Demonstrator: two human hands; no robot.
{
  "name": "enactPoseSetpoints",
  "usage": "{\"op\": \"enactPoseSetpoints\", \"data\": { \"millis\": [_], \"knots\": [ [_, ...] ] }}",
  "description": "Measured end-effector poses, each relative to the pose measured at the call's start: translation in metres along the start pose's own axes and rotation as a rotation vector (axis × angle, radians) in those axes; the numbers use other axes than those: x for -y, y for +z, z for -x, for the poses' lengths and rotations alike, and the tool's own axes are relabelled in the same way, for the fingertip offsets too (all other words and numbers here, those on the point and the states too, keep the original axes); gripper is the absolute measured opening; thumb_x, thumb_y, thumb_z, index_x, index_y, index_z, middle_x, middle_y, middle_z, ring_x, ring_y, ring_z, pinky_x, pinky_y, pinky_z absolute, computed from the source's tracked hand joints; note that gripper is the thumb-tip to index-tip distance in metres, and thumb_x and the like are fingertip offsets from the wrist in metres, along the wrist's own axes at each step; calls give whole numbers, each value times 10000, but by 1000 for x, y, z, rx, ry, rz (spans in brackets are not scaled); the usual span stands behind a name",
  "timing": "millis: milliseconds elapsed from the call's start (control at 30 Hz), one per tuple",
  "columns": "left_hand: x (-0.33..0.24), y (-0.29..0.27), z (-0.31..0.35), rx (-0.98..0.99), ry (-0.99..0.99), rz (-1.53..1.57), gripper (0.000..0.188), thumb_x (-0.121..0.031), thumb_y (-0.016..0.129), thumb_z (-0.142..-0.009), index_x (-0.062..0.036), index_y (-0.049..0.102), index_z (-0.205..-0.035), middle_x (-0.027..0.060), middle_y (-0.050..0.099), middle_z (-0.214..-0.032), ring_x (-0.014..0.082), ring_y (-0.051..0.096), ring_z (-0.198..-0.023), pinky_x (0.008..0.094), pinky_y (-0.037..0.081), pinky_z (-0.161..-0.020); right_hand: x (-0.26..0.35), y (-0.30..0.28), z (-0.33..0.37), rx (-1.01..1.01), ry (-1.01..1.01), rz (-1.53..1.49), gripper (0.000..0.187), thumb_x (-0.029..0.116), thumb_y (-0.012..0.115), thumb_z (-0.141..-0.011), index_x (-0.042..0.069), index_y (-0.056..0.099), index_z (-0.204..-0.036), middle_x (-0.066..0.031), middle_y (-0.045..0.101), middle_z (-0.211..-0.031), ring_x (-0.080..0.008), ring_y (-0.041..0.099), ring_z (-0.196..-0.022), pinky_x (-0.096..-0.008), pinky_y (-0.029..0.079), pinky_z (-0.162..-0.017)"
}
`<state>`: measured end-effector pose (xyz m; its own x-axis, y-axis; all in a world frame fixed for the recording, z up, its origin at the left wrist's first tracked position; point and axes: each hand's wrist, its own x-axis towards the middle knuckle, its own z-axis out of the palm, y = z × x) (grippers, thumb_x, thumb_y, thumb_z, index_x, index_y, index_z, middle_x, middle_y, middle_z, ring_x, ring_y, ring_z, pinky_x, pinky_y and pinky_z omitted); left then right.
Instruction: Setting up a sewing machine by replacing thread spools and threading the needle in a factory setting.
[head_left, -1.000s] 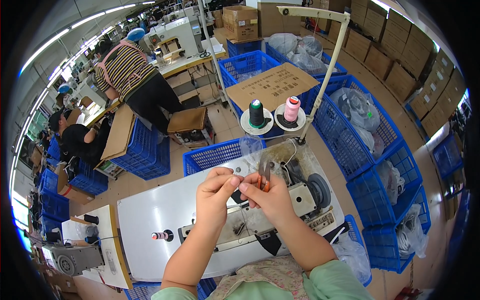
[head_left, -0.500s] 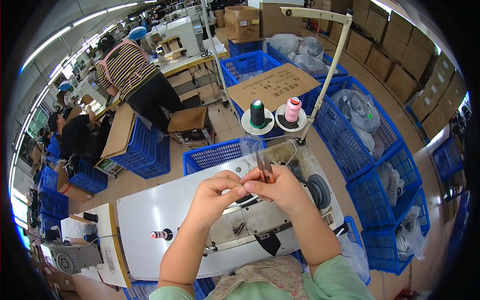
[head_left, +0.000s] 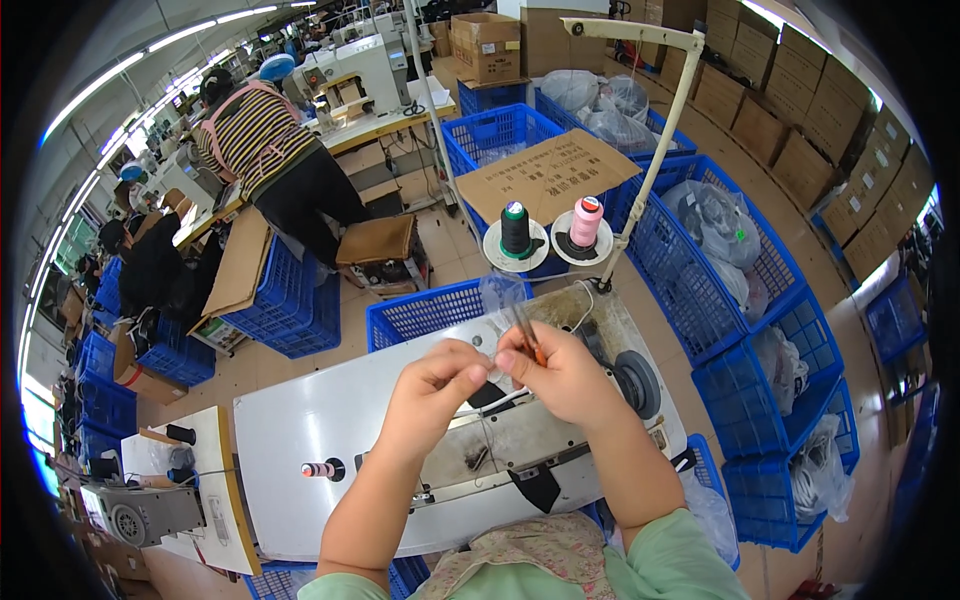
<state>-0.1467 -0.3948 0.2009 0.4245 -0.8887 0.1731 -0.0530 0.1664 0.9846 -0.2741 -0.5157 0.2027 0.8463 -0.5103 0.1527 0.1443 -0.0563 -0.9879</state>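
My right hand [head_left: 560,375] is closed round a pair of small orange-handled thread snips [head_left: 521,322], blades pointing away from me and slightly blurred. Its thumb and forefinger are pinched together near my left fingertips. My left hand [head_left: 432,388] is closed too, thumb against forefinger; whatever thin thing it pinches is too small to make out. Both hands hover over the sewing machine [head_left: 545,432], which is set in a white table [head_left: 290,420]. A dark green thread cone [head_left: 515,232] and a pink thread cone [head_left: 586,222] stand on the holder beyond my hands.
A small bobbin-like spool [head_left: 318,470] is on the table's left part. The thread stand pole [head_left: 655,150] rises at the right. Blue crates [head_left: 690,280] with plastic bags line the right side. Another person [head_left: 265,140] bends over a machine at the far left.
My hands have parted slightly at the fingertips, and the snips have turned a little, their blades now looking closer together. A seated person at the far left has shifted.
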Motion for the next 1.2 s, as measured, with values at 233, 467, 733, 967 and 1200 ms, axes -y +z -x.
{"op": "enactPoseSetpoints", "data": {
  "millis": [233,467,733,967,1200],
  "knots": [
    [-7,11,20,-50,-156,-79,188,-132,573,-856,10,639,-960,28,571,-718,116,515,-700,228,400,-658,14,-1,5,-182,-174,405,166,168,607,-842,22,538,-806,-4,491,-705,-71,413,-565,-220,347,-521],
    [-2,23,10,18,-480,863,250,-216,531,-890,-13,590,-1023,-28,442,-618,94,409,-569,231,341,-542,13,1,19,-135,-319,512,127,94,646,-789,25,539,-793,-36,494,-723,-117,413,-541,-239,339,-489],
    [6,18,13,42,-553,1077,197,-230,544,-883,-40,590,-862,-23,431,-589,103,397,-545,236,331,-518,4,-1,21,-128,-434,507,321,-94,566,-609,34,499,-896,-74,556,-809,-208,497,-570,-286,409,-517],
    [-2,-3,17,176,-475,826,215,-205,557,-872,-1,617,-844,-16,445,-551,87,387,-500,209,313,-464,0,10,12,43,-279,401,125,86,574,-840,36,484,-910,-53,556,-697,-144,495,-543,-268,414,-533],
    [-5,-14,22,40,-488,791,169,-160,556,-861,-1,588,-815,6,465,-560,87,389,-475,212,308,-426,-3,17,9,52,-408,512,209,106,617,-816,34,462,-936,-78,521,-632,-204,517,-525,-293,416,-506]
  ]
}}
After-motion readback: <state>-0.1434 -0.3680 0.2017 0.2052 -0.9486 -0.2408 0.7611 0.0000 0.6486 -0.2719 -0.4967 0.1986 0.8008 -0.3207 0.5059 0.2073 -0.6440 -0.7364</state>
